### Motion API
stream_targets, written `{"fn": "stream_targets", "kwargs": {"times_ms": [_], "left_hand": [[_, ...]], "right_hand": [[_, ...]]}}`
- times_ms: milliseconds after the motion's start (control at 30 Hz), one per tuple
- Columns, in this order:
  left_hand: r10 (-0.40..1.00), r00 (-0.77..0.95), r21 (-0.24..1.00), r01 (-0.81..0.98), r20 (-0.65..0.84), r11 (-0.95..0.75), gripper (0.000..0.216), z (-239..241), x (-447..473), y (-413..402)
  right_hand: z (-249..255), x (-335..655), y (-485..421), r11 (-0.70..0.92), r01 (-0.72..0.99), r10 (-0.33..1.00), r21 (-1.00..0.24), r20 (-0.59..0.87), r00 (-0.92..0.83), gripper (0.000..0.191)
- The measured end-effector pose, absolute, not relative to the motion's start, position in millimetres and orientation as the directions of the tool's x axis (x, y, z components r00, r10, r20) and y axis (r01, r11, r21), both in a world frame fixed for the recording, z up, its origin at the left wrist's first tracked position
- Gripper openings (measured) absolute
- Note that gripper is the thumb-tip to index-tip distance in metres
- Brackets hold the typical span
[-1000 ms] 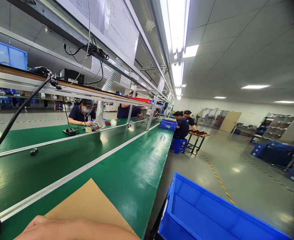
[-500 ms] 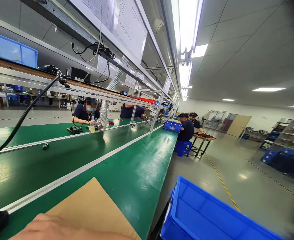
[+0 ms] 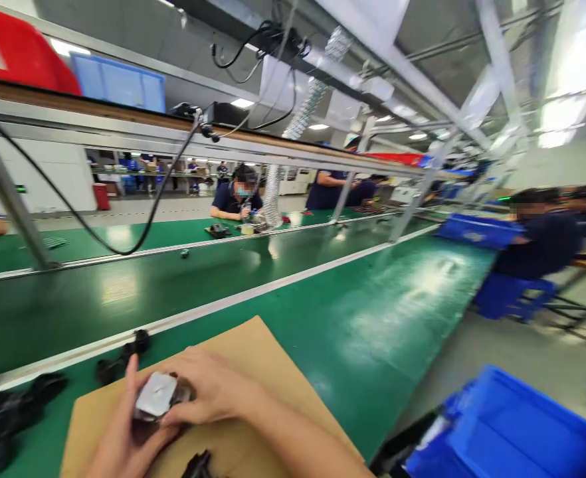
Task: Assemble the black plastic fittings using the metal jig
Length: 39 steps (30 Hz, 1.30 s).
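Note:
Above a brown cardboard sheet (image 3: 253, 362), both hands are closed around a small silver boxy part (image 3: 157, 396) with a flat, rounded-corner face. My left hand (image 3: 126, 435) grips it from the left and below, thumb and fingers around its edge. On the other side, my right hand (image 3: 206, 388) wraps it, thumb at its lower right corner. A darker rounded portion shows by the right fingers, partly covered. Just below the hands, a black part (image 3: 199, 465) rests on the cardboard, cut off by the frame's bottom.
Black parts (image 3: 16, 415) lie in a heap on the green bench at left, with more black pieces (image 3: 123, 358) beside the white rail (image 3: 273, 287). A blue bin (image 3: 527, 425) stands at lower right. Co-workers sit across and farther along; a shelf (image 3: 138, 136) spans overhead.
The view has swung left and down, bringing the black parts and both hands into sight. The silver part now shows between the hands; earlier just one blurred hand lay over the cardboard.

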<state>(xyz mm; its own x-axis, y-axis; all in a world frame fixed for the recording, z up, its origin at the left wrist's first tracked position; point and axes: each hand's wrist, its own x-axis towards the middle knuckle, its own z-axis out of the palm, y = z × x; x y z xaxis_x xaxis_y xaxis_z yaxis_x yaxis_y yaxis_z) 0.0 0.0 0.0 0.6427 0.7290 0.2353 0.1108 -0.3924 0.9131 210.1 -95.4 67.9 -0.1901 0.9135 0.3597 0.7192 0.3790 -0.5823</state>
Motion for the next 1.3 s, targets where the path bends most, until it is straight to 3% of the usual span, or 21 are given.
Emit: {"fn": "stream_targets", "kwargs": {"times_ms": [67, 167, 267, 433, 500, 600, 733, 900, 1100, 1300], "left_hand": [[0.675, 0.712, 0.896, 0.152, 0.193, -0.417, 0.121, 7.7, -6.4, -1.6], [0.621, 0.774, 0.905, 0.167, 0.126, -0.391, 0.125, 20.0, -7.4, -4.7], [0.607, 0.788, 0.922, 0.151, 0.105, -0.356, 0.131, 26.3, -4.8, -9.5], [0.716, 0.684, 0.914, 0.187, 0.142, -0.360, 0.115, 23.6, 2.5, -13.1], [0.708, 0.690, 0.917, 0.169, 0.152, -0.362, 0.113, 22.4, 1.5, -9.6], [0.631, 0.760, 0.927, 0.108, 0.156, -0.360, 0.121, 24.1, -6.4, -2.3], [0.490, 0.868, 0.941, 0.096, 0.080, -0.324, 0.139, 31.4, -17.2, 3.7], [0.384, 0.923, 0.950, 0.107, 0.015, -0.295, 0.145, 37.7, -18.0, 7.9], [0.480, 0.877, 0.959, 0.129, 0.008, -0.253, 0.151, 35.8, -12.9, 2.1], [0.646, 0.760, 0.953, 0.139, 0.072, -0.270, 0.135, 34.5, -1.7, -18.0]], "right_hand": [[70.3, 217.4, -96.2, 0.474, 0.581, 0.879, -0.662, 0.394, -0.268, 0.076], [70.7, 212.8, -95.5, 0.464, 0.473, 0.885, -0.749, 0.361, -0.295, 0.075], [69.9, 195.8, -99.1, 0.375, 0.550, 0.927, -0.746, 0.318, -0.199, 0.065], [59.9, 159.2, -99.0, 0.095, 0.729, 0.941, -0.678, 0.300, 0.156, 0.047], [59.6, 154.8, -97.9, 0.056, 0.788, 0.927, -0.614, 0.324, 0.187, 0.043], [69.7, 169.5, -102.8, 0.150, 0.827, 0.952, -0.542, 0.304, 0.026, 0.048], [85.7, 202.1, -117.1, 0.373, 0.616, 0.927, -0.693, 0.295, -0.230, 0.064], [86.4, 204.0, -119.4, 0.389, 0.502, 0.915, -0.773, 0.259, -0.310, 0.079], [82.3, 189.7, -116.0, 0.344, 0.642, 0.938, -0.685, 0.272, -0.213, 0.063], [74.6, 171.7, -116.6, 0.213, 0.722, 0.955, -0.659, 0.298, -0.010, 0.058]]}}
